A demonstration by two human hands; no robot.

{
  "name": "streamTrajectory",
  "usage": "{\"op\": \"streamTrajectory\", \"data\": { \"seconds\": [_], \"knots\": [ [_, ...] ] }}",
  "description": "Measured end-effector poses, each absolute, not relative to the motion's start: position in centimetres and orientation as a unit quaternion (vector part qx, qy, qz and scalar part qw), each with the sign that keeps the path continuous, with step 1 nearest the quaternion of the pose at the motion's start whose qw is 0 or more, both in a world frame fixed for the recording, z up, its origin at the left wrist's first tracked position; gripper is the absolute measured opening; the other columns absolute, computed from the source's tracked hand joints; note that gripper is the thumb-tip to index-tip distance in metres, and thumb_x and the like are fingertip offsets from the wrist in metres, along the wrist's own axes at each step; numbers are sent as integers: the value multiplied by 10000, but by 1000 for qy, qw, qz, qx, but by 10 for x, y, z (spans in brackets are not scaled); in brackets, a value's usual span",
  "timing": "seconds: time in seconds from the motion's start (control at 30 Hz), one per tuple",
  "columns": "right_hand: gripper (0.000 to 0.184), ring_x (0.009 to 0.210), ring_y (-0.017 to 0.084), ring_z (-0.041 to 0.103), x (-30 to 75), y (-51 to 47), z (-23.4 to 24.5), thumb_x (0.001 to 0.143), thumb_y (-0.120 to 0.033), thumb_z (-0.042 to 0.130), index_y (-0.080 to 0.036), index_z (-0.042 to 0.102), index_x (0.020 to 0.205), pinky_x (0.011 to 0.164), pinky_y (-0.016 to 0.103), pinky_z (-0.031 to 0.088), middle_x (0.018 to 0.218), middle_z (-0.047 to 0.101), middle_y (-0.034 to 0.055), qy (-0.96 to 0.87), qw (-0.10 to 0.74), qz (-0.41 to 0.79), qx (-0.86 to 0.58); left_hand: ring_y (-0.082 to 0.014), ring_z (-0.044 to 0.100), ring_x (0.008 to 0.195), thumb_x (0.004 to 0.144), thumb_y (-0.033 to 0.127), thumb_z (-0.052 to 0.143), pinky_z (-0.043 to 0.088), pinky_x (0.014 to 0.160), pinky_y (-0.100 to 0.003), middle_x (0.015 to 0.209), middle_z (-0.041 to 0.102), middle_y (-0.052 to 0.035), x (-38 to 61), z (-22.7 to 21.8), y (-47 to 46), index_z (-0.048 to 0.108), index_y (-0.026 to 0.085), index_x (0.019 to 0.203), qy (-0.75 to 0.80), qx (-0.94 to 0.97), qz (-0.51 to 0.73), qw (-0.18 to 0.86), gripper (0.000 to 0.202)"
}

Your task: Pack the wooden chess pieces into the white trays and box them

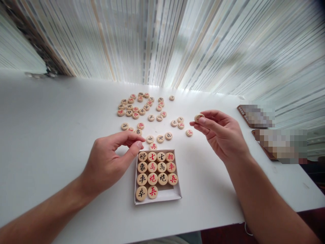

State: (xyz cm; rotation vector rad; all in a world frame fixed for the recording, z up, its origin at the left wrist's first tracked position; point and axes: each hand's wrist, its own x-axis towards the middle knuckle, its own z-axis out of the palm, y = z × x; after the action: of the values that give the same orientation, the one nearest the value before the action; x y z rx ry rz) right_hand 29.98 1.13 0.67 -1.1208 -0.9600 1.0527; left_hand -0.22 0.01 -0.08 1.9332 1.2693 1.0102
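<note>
Xiangqi pieces [152, 179], smooth wooden discs, line a shallow box [169, 195].

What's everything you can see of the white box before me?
The white box is shallow, roughly square, open-topped, and looks like cardboard. It sits flat on the white table. Round, wood-looking pieces with red or black characters lie in it face up: three rows of four, then two at the nearest row's left. Your left hand is by its far left corner; whether it touches is unclear.
</note>
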Motion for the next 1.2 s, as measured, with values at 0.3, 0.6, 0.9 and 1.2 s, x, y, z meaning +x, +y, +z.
{"op": "streamTrajectory", "data": {
  "seconds": [0.3,0.6,0.9,1.2],
  "knots": [
    [245,661,106,743,250,-23,-7,716,-154,989,-208,862,919,612,173,626,788,819,20,-445,482,640,-400,-161,783,825,938,286,767,616,761,-220,921,847,-5,3,-1,-9,818,232,985,422,740,369,372,88],
    [202,731,136,792,234,-44,-4,784,-150,942,-202,875,968,679,198,670,894,838,48,-431,455,696,-350,-157,793,757,921,240,794,611,677,-198,869,858,-2,11,4,-23,862,243,985,375,723,332,475,94],
    [170,704,160,794,236,-44,-1,798,-206,944,-216,885,957,676,243,685,852,839,55,-429,445,694,-369,-254,823,846,957,288,753,683,747,-337,931,870,-47,15,8,-26,882,261,1033,391,617,306,611,153],
    [156,684,178,787,234,-46,-3,802,-222,942,-215,868,940,639,285,677,853,834,55,-423,448,695,-370,-256,824,833,948,262,759,678,745,-346,927,871,-50,16,9,-26,878,246,1004,387,592,306,637,133]
  ]
}}
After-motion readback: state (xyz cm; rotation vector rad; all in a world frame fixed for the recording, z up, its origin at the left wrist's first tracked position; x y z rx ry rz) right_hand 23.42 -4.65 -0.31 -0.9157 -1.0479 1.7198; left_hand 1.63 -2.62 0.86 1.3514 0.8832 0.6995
